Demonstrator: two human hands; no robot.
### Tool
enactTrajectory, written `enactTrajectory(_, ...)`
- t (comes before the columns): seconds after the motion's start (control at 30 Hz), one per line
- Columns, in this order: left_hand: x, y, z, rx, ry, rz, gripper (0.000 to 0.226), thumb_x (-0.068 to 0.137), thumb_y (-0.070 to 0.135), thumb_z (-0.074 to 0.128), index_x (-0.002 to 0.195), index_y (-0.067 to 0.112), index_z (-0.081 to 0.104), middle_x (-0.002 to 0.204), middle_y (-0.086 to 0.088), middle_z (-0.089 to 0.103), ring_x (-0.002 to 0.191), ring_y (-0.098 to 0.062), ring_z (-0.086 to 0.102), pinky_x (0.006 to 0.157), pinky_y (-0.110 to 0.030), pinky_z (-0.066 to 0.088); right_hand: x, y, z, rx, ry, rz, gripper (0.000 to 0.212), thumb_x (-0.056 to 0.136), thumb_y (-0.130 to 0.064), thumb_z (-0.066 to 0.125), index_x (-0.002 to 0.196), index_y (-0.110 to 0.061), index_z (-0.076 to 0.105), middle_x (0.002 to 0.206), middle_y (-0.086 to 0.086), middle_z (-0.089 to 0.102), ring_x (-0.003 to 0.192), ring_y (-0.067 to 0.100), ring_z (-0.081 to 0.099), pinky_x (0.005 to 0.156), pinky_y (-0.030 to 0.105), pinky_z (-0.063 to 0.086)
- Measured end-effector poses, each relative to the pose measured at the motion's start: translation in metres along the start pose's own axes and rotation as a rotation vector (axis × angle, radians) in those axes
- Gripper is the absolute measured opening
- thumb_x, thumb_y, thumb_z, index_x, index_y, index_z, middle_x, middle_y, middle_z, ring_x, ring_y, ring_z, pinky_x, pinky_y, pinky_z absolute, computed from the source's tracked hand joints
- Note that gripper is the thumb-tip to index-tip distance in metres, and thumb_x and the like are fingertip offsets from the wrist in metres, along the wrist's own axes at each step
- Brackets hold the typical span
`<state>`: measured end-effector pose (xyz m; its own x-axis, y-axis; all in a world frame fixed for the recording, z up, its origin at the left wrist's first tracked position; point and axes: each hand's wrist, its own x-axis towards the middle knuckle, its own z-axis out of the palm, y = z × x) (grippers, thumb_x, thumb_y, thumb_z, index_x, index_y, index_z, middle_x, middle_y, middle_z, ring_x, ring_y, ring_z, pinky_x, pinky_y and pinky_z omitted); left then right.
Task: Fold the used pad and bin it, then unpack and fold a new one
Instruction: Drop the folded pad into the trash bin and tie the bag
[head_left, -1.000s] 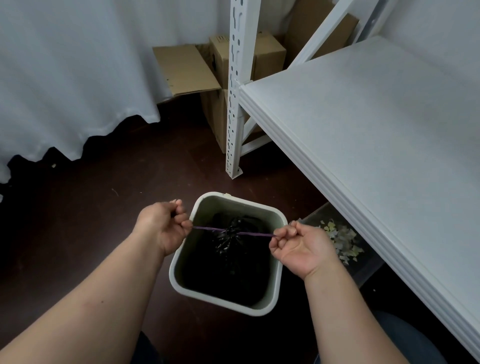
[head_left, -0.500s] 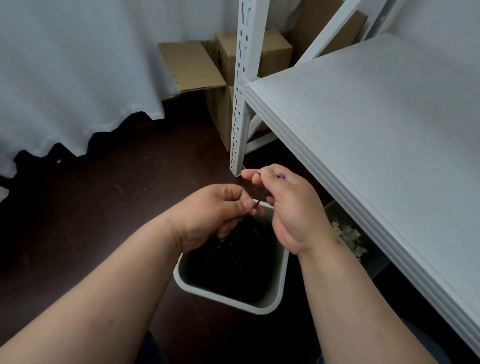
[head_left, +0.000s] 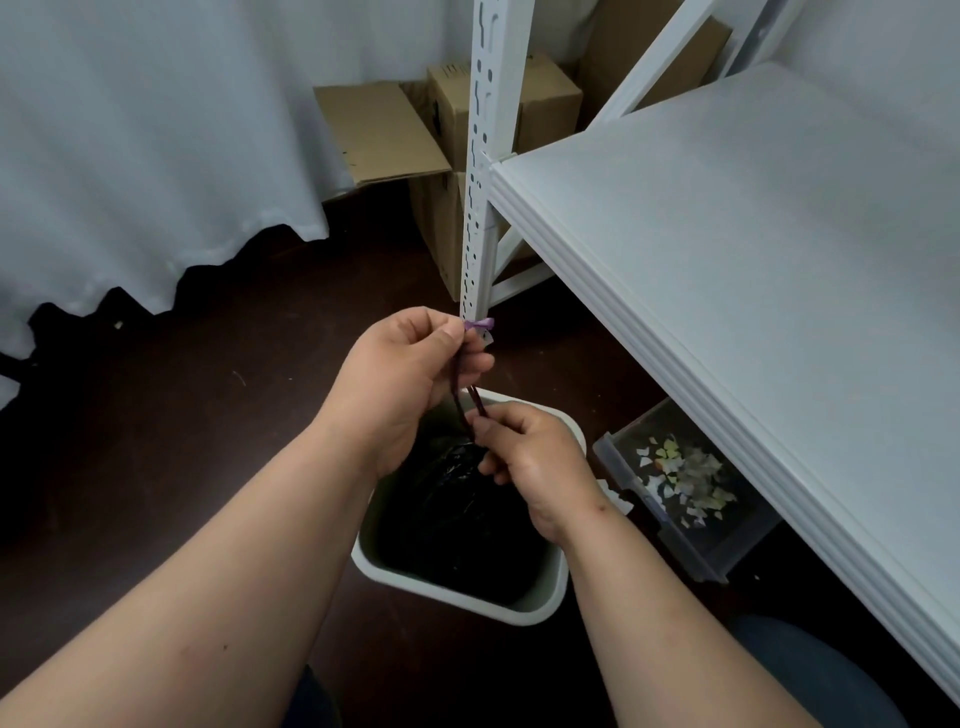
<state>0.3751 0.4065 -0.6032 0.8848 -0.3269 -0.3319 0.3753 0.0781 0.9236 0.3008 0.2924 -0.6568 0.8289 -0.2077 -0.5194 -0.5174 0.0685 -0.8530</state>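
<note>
**Drawstring of the bin bag held between both hands above the bin**

The bin (head_left: 540, 605), a pale square container, stands on the dark floor (head_left: 156, 441) at lower centre of the frame. It is lined with a black bag (head_left: 457, 525), gathered at its mouth. From the gathered mouth a purple drawstring (head_left: 460, 400) rises in two strands. The left hand (head_left: 410, 374), at centre frame and above the bin's far rim, pinches the upper end of the drawstring between thumb and curled fingers; a short lilac tip shows just past the fingertips. The right hand (head_left: 535, 462), lower and over the bin's opening, pinches the strands near the bag with its fingers curled. No pad can be made out. A white shelf (head_left: 753, 291) fills the right of the frame, its perforated upright (head_left: 485, 156) rising behind the left hand. Under the shelf, right of the bin, sits a clear box (head_left: 675, 499) of pale scraps. Cardboard boxes (head_left: 452, 119) stand at upper centre; a white curtain (head_left: 156, 145) hangs upper left.
</note>
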Motion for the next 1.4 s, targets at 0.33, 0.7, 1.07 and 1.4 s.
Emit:
enactTrajectory(0.33, -0.009, 0.009, 0.024, 0.325, 0.032, 0.106, 0.016, 0.094, 0.023, 0.058, 0.086, 0.017, 0.071, 0.089, -0.004, 0.075, 0.092, -0.025, 0.07, 0.089, -0.047, 0.056, 0.001, -0.005, 0.01, -0.62, -0.037, -0.213, 0.017, 0.095, -0.036, 0.05, 0.082, -0.031, 0.061, 0.075, -0.012, 0.055, 0.067, 0.002, 0.051, 0.063, 0.023, 0.038)
enactTrajectory(0.7, 0.002, -0.018, -0.018, 1.047, -0.079, 0.092, 0.078, 0.082, 0.037, 0.071, 0.142, 0.033, 0.02, 0.122, 0.003, 0.051, 0.101, -0.014, 0.061, 0.088, -0.031, 0.048, 0.005, 0.003, -0.008, 0.132, -0.007, 0.058, 0.026, 0.103, -0.02, 0.044, 0.093, -0.018, 0.068, 0.077, 0.0, 0.059, 0.06, 0.009, 0.052, 0.059, 0.023, 0.041)
enactTrajectory(1.07, 0.008, -0.034, -0.015, 1.092, -0.221, -0.021, 0.023, 0.092, 0.014, 0.055, 0.101, 0.029, 0.07, 0.099, 0.006, 0.064, 0.092, -0.014, 0.061, 0.081, -0.024, 0.048, 0.002, -0.004, -0.017, -0.43, 0.049, -0.092, 0.019, 0.087, -0.007, 0.065, 0.095, -0.018, 0.078, 0.089, 0.0, 0.071, 0.084, 0.017, 0.067, 0.076, 0.025, 0.051)
enactTrajectory(1.4, 0.018, -0.055, -0.006, 0.847, -0.299, -0.078, 0.025, 0.085, 0.003, 0.06, 0.073, 0.024, 0.067, 0.079, 0.0, 0.069, 0.08, -0.017, 0.065, 0.074, -0.027, 0.052, 0.006, 0.003, -0.01, -0.961, 0.197, -0.488, 0.021, 0.081, -0.002, 0.053, 0.091, -0.018, 0.062, 0.09, -0.003, 0.051, 0.077, 0.023, 0.052, 0.062, 0.03, 0.036)
